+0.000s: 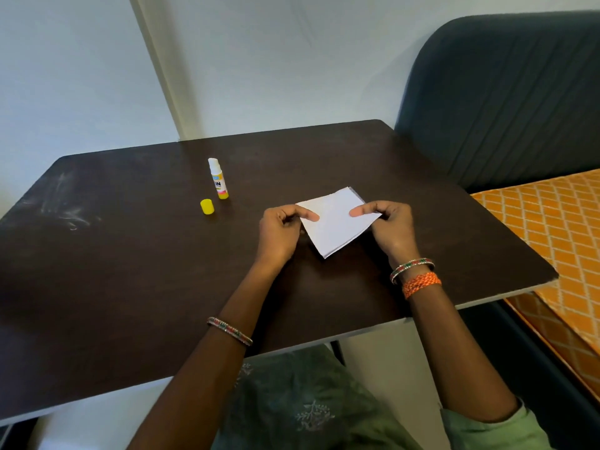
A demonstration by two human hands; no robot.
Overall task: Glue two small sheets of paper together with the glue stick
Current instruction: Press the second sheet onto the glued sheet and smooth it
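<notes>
Two small white sheets of paper (pixel 336 224) lie stacked one on the other, turned like a diamond, just above the dark table. My left hand (pixel 281 233) pinches the stack at its left corner, thumb on top. My right hand (pixel 388 227) pinches the right corner the same way. The glue stick (pixel 218 178) stands upright and uncapped to the left of the paper, its white glue tip showing. Its yellow cap (pixel 207 206) sits on the table just in front of it.
The dark brown table (pixel 130 254) has pale smudges at its left side. A dark grey upholstered seat back (pixel 506 99) and an orange patterned cushion (pixel 552 228) stand to the right. A white wall runs behind the table.
</notes>
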